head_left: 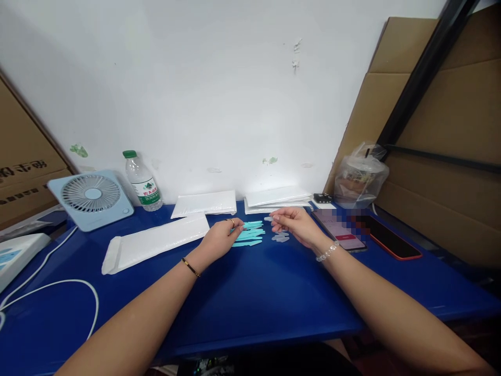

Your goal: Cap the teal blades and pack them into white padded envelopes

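Note:
My left hand [223, 236] is closed in a pinch on a slim teal eyebrow razor [254, 223], whose end sticks out to the right of the fingertips. Several more teal razors [250, 237] lie loosely side by side on the blue table, just under and beside that hand. A small translucent plastic cap [268, 219] is pinched between the thumb and fingers of my right hand [291, 223], pointing left toward the razor. A few similar clear caps [281, 237] rest on the table below my right hand. The two hands are apart.
White padded mailers [156, 243] lie left, with more mailers [274, 197] against the wall. A blue fan [92, 196], water bottle [143, 183] and white cable [78, 282] are left. Two phones [340, 230] [391, 237] and a bagged drink cup [360, 177] stand right.

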Demonstrator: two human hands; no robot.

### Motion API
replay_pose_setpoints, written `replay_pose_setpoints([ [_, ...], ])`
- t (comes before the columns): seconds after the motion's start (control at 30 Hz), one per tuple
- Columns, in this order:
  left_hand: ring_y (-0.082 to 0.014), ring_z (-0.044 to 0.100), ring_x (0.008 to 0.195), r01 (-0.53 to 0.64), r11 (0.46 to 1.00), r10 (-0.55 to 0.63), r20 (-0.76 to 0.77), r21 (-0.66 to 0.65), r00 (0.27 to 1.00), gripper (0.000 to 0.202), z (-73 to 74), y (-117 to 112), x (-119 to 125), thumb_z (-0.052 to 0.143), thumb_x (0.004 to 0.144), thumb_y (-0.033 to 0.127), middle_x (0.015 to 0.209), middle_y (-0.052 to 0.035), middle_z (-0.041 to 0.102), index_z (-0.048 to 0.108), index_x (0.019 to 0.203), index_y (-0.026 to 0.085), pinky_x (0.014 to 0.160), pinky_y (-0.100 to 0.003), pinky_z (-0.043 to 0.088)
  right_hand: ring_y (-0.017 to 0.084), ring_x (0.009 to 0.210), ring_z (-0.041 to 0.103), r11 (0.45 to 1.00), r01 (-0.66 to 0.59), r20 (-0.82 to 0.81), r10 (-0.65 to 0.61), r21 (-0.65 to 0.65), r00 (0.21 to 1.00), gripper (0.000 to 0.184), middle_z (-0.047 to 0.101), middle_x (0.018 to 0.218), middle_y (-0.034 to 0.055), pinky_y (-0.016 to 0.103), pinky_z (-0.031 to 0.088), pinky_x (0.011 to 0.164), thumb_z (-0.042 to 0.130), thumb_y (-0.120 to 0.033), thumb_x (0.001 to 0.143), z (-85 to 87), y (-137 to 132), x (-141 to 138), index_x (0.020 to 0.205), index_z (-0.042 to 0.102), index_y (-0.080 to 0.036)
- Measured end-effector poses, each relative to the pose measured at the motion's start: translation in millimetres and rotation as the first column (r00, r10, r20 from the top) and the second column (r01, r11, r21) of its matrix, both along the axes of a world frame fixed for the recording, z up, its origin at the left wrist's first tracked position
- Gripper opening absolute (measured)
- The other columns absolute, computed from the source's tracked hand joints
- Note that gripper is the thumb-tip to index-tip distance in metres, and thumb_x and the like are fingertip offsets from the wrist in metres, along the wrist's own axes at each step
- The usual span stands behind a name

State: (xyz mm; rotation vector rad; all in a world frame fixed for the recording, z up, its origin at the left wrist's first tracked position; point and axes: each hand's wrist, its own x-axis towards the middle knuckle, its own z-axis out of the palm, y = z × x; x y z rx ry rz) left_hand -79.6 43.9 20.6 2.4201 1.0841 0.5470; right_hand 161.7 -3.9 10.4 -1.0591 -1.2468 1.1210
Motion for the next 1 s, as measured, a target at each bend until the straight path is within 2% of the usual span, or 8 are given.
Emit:
replay_pose_setpoints([
  [0.2,-0.0136,0.049,0.065,0.04,0.997,-0.036,0.051,-0.072,0.998,0.038,-5.0,1.3,0.8,0.034,0.089,0.047,0.072,0.0002,0.056,0.06,0.093,0.02,0.057,-0.024,0.038,0.017,0.073,0.068,0.995,-0.051,0.137,0.04,0.082,0.99,0.034,0.07,0.077,0.0033,0.029,0.052,0.067,0.071,-0.043,0.071,-4.7,-0.8,-6.3,0.091,0.065,-0.017],
  [0.37,-0.0126,0.049,0.062,0.08,0.989,-0.074,0.056,-0.123,0.996,0.037,-6.7,2.2,1.7,0.038,0.088,0.047,0.072,0.0005,0.057,0.062,0.086,0.019,0.057,-0.024,0.039,0.017,0.074,0.068,0.987,-0.144,0.225,0.125,0.07,0.966,0.034,0.071,0.076,0.0043,0.031,0.052,0.071,0.068,-0.043,0.075,-8.1,-3.5,-14.8,0.095,0.063,-0.016],
  [0.53,-0.0143,0.054,0.063,0.107,0.981,-0.106,0.016,-0.159,0.994,0.038,-8.7,0.3,3.7,0.041,0.087,0.048,0.068,-0.0005,0.06,0.065,0.082,0.019,0.058,-0.025,0.04,0.017,0.074,0.066,0.979,-0.2,0.355,0.172,0.045,0.919,0.032,0.069,0.076,0.0044,0.03,0.05,0.069,0.064,-0.043,0.077,-0.6,-7.7,-16.1,0.094,0.064,-0.016],
  [0.6,-0.0153,0.056,0.067,0.118,0.985,-0.119,-0.001,-0.126,0.993,0.035,-10.1,-2.8,5.4,0.045,0.085,0.047,0.074,-0.0017,0.063,0.066,0.081,0.019,0.061,-0.025,0.041,0.016,0.071,0.063,0.981,-0.175,0.501,0.113,0.078,0.858,0.029,0.068,0.076,0.0042,0.028,0.048,0.065,0.061,-0.042,0.08,5.0,-7.9,-5.5,0.093,0.065,-0.016],
  [0.7,-0.0152,0.057,0.066,0.159,0.979,-0.17,-0.076,-0.131,0.983,0.029,-11.4,-8.6,8.3,0.051,0.082,0.044,0.074,-0.0013,0.064,0.067,0.088,0.02,0.059,-0.025,0.041,0.014,0.065,0.057,0.98,-0.145,0.744,-0.003,0.135,0.668,0.02,0.065,0.076,0.0035,0.025,0.042,0.058,0.061,-0.035,0.079,10.5,-6.3,18.2,0.083,0.067,-0.017],
  [0.77,-0.0155,0.057,0.067,0.179,0.978,-0.192,-0.132,-0.106,0.972,0.027,-10.6,-10.9,9.0,0.053,0.08,0.043,0.074,-0.0013,0.063,0.067,0.089,0.021,0.057,-0.024,0.04,0.015,0.067,0.056,0.98,-0.172,0.85,0.008,0.098,0.527,0.013,0.064,0.077,0.0033,0.025,0.041,0.06,0.064,-0.029,0.075,10.1,-4.7,31.5,0.079,0.067,-0.017],
  [0.83,-0.0169,0.058,0.073,0.171,0.985,-0.171,-0.167,-0.014,0.971,0.025,-8.7,-10.5,7.7,0.053,0.081,0.041,0.08,-0.0026,0.064,0.067,0.088,0.021,0.06,-0.025,0.041,0.016,0.071,0.057,0.982,-0.187,0.9,0.057,0.027,0.433,0.01,0.064,0.08,0.0035,0.025,0.041,0.062,0.066,-0.025,0.071,7.2,-3.2,38.0,0.078,0.067,-0.017],
  [1.0,-0.0204,0.058,0.084,0.087,0.98,-0.037,-0.268,0.177,0.963,0.02,-6.1,-0.6,-0.5,0.056,0.079,0.036,0.091,-0.0052,0.065,0.067,0.087,0.021,0.069,-0.028,0.041,0.016,0.07,0.056,0.981,-0.185,0.912,0.125,-0.055,0.391,0.006,0.062,0.082,0.0043,0.025,0.04,0.061,0.062,-0.021,0.074,3.2,-3.3,32.2,0.078,0.063,-0.016],
])
